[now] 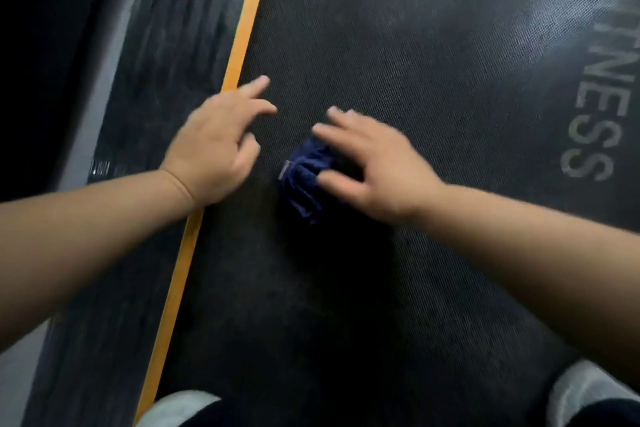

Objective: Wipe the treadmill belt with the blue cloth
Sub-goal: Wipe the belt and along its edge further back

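The blue cloth (301, 184) lies bunched into a small wad on the treadmill belt (433, 114), just left of the frame's centre. Its long axis runs nearly up and down the picture, leaning a little so the upper end tips right, and a small pale tag (285, 168) shows on its left edge.

A yellow strip (239, 55) marks the belt's left edge, slanting from the top centre down to the lower left. Beyond it lies a dark ribbed side rail (166, 45). To the right of the cloth the textured belt stretches wide and bare up to the grey lettering (595, 107) near the right edge. Above and below the wad there is open belt too.

The right hand (374, 166) reaches in from the lower right and covers the cloth's upper right part. Its fingers are straight and spread, pointing to the upper left, and the thumb (336, 180) lies across the wad — laid on it, not curled round it, though blur hides how hard it bears down.

The left hand (214, 149) sits over the yellow strip, well apart from the cloth. Its forefinger stretches toward the upper right and the other fingers bend loosely — it holds nothing, and whether it touches the belt I cannot tell
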The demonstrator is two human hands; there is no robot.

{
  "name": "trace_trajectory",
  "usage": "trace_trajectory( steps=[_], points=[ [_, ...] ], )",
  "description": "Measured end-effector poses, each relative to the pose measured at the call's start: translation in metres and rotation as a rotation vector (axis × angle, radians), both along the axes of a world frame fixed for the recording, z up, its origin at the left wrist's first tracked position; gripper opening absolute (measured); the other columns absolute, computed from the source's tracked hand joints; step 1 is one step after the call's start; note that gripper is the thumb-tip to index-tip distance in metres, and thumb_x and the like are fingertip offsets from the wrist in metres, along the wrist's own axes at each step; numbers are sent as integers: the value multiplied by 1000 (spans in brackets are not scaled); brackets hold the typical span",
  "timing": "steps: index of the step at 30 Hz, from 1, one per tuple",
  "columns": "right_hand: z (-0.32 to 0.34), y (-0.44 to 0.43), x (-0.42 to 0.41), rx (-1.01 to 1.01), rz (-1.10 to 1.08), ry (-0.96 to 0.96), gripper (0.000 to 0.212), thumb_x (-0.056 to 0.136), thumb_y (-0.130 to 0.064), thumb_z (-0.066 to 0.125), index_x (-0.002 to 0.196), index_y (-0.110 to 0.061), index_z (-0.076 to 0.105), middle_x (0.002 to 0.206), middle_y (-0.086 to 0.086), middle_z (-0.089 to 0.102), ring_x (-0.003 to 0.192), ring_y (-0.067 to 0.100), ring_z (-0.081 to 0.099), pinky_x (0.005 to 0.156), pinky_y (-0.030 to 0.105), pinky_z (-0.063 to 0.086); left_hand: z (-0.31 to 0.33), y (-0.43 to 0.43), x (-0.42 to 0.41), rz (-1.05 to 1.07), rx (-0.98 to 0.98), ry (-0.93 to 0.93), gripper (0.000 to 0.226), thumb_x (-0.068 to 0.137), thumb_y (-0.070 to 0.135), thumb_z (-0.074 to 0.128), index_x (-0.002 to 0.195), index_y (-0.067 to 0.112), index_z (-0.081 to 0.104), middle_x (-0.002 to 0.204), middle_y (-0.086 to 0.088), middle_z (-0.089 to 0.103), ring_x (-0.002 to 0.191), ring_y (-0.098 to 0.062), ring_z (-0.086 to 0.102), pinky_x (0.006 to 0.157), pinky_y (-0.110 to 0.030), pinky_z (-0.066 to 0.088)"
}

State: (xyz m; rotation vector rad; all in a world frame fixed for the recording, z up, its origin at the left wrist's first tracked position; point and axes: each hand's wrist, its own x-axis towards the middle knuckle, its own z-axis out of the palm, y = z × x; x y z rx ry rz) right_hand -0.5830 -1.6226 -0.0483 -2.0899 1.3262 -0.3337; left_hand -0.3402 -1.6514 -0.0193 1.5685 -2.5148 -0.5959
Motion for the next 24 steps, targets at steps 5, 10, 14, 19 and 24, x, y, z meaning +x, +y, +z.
trace_trajectory(
  steps=[5,10,14,19,24],
  points=[
    [-22,23,49,-181,283,45,46,75,-29,58,120,-22,62,129,5,57,115,36,52,92,48,47,-10,-14,20,-14,-30,-213,47,87,18,40,131,8,50,148,-13,36,136,-31,32,111,-52,21],
    [-15,-40,11,-271,-135,158,37,71,-20,48,104,-25,65,109,2,60,97,36,52,80,43,45,-22,-10,11,-168,-10,-224,46,92,17,43,137,7,46,150,-14,33,141,-29,25,115,-42,13],
    [-11,-25,25,-234,-272,223,37,73,-28,49,106,-21,62,112,6,55,98,35,46,82,44,44,-26,-18,0,-229,65,-241,60,92,19,51,146,6,30,156,-14,17,145,-26,13,117,-33,10],
    [-16,36,32,-255,125,167,47,69,-30,47,112,-19,62,114,5,59,92,32,52,71,39,47,-12,-33,-14,-355,243,-521,84,90,51,48,151,26,-4,157,-5,-17,146,-23,-10,114,-41,26],
    [-5,-9,-15,-94,-699,231,38,77,-15,47,111,-26,60,120,2,51,104,35,43,85,38,39,9,-51,-34,-389,344,-633,87,92,38,56,144,48,-13,159,-7,-8,146,-27,5,103,-43,42]
  ],
)
